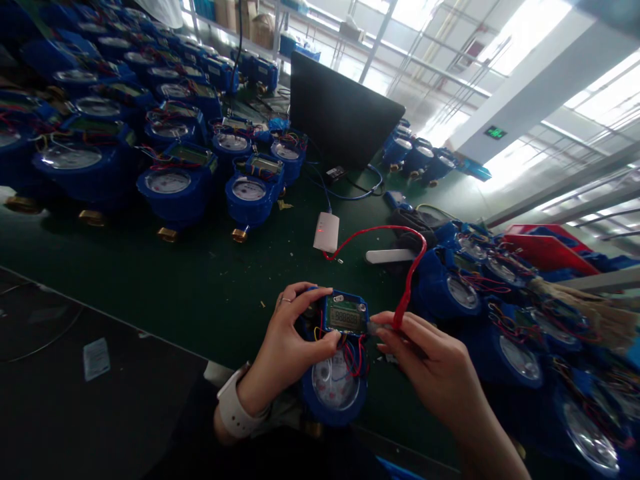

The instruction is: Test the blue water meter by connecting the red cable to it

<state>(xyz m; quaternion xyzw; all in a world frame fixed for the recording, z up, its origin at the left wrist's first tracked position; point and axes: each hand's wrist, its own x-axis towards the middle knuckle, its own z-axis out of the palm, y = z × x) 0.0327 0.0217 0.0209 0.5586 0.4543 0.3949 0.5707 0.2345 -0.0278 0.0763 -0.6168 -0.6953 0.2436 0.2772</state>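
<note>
In front of me on the green table is a blue water meter (334, 393) with a round clear dial and loose coloured wires. My left hand (299, 330) grips its display housing, thumb on the near edge and fingers over the far one. The small LCD screen (345, 318) shows a row of digits. At the housing's right side, my right hand (423, 353) pinches the connector end of a red cable (411, 280). The plug's tip meets the housing, but its contact is partly hidden by my fingers. That cable arcs back to a white box (327, 232) with a red light.
Many blue meters (173, 183) stand in rows at the left. More meters (463, 293) crowd the right side near a red bin (550, 247). A black laptop (343, 107) stands at the back. A white-handled tool (390, 256) lies beside the red cable.
</note>
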